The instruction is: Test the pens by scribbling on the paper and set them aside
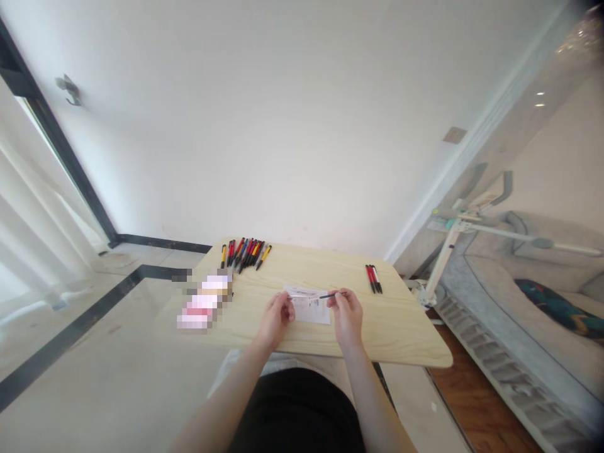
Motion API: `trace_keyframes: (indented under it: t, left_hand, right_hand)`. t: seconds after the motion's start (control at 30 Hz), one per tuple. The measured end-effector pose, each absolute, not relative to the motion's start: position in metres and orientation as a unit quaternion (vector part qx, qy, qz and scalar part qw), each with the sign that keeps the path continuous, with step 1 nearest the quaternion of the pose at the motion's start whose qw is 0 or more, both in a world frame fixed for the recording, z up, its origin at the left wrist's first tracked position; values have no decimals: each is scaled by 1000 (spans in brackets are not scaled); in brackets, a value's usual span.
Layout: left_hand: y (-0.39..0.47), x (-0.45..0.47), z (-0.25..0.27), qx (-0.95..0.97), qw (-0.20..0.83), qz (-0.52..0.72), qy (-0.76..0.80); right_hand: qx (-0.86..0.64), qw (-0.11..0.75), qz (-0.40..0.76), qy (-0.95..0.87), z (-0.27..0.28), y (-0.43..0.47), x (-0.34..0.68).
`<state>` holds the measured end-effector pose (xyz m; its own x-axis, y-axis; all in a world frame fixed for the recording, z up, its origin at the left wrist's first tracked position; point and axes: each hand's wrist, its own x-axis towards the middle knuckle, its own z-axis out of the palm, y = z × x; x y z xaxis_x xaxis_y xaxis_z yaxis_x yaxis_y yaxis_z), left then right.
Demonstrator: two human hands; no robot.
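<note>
Over the near middle of the table, my left hand (277, 316) is closed in a pinch on the pale end of a slim pen (326, 296). My right hand (346, 313) pinches the dark end of that pen. It lies roughly level between the two hands; whether it is one piece or two parts, I cannot tell. Beneath it, flat on the table, rests a white sheet of paper (311, 313) with some printing. Two red pens and a white pen (376, 279), all with black ends, lie side by side to the right.
A pile of pens (246, 253) in red, yellow, black and other colours lies at the back left of the light wooden table (396, 333). A blurred-out pinkish item (205, 302) is at the left edge. White exercise equipment (443, 258) and a grey sofa (509, 283) stand to the right.
</note>
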<state>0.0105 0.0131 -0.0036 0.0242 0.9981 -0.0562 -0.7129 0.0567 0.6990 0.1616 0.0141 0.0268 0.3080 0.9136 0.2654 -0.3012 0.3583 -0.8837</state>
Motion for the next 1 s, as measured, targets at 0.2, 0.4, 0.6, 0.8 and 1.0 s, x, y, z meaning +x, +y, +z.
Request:
trace_keyframes:
  t: [0.2, 0.4, 0.6, 0.8, 1.0]
  left_hand:
    - [12, 12, -1, 283, 646, 641, 304]
    - [11, 11, 1, 291, 644, 635, 313]
    - [12, 11, 0, 301, 642, 628, 321]
    - [14, 13, -6, 316, 631, 627, 329]
    - [13, 13, -6, 333, 617, 613, 364]
  right_hand:
    - [-342, 741, 471, -334, 27, 10, 166]
    - [-328, 745, 478, -331, 27, 7, 166]
    - [-337, 737, 476, -341, 23, 6, 158]
    - [-347, 726, 487, -340, 18, 6, 154]
    - [-377, 720, 467, -349, 10, 6, 154]
